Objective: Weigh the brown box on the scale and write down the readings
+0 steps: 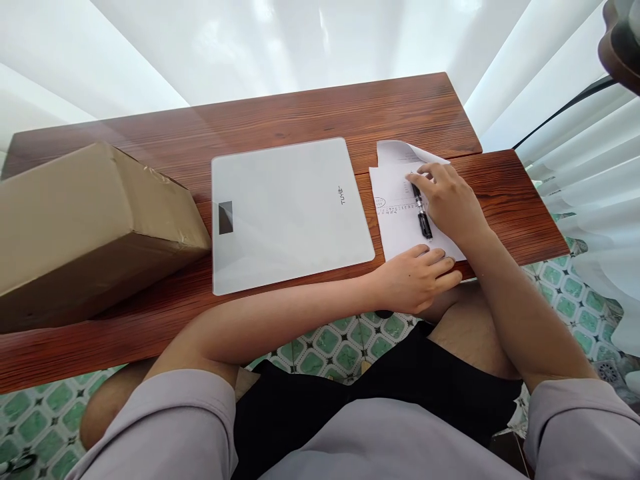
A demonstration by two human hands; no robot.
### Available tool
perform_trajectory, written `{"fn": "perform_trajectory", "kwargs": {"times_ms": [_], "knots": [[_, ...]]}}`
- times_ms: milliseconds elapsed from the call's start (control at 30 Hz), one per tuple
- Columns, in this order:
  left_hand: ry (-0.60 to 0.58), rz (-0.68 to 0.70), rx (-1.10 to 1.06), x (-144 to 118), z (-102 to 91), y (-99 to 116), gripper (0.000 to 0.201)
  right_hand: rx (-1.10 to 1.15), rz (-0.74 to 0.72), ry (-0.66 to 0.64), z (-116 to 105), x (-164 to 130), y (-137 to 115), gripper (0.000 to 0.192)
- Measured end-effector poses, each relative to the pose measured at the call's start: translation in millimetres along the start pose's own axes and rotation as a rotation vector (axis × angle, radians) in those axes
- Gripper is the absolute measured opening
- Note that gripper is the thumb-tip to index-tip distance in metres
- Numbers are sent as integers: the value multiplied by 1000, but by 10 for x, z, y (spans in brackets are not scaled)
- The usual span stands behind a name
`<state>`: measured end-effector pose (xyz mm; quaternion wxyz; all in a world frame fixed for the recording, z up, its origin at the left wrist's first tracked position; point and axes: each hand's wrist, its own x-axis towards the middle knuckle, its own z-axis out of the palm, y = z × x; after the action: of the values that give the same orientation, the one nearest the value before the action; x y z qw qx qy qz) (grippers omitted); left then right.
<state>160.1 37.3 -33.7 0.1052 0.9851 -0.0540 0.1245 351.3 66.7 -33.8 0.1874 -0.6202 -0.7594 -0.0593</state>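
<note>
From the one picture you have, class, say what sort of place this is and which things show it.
Probably a home room used for packing or weighing: patterned green floor tiles, white curtains, and a wooden table bearing a flat scale and wrapped parcel.

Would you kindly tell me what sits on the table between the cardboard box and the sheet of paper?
A white digital scale lies flat between the cardboard box and the paper, in the head view.
</note>
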Motion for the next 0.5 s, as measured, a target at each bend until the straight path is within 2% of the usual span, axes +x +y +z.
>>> {"fn": "perform_trajectory", "kwargs": {"times_ms": [133, 233, 333, 500], "knots": [[8, 18, 42, -12, 10, -8, 40, 55, 74, 229, -93, 65, -115, 37], [27, 45, 90, -17, 27, -8, 41, 147, 101, 330, -119, 104, -244, 27], [64, 74, 153, -18, 40, 2, 39, 252, 91, 341, -94, 127, -368, 23], [171, 182, 329, -26, 31, 25, 34, 255, 102, 233, -34, 178, -458, 32]]}}
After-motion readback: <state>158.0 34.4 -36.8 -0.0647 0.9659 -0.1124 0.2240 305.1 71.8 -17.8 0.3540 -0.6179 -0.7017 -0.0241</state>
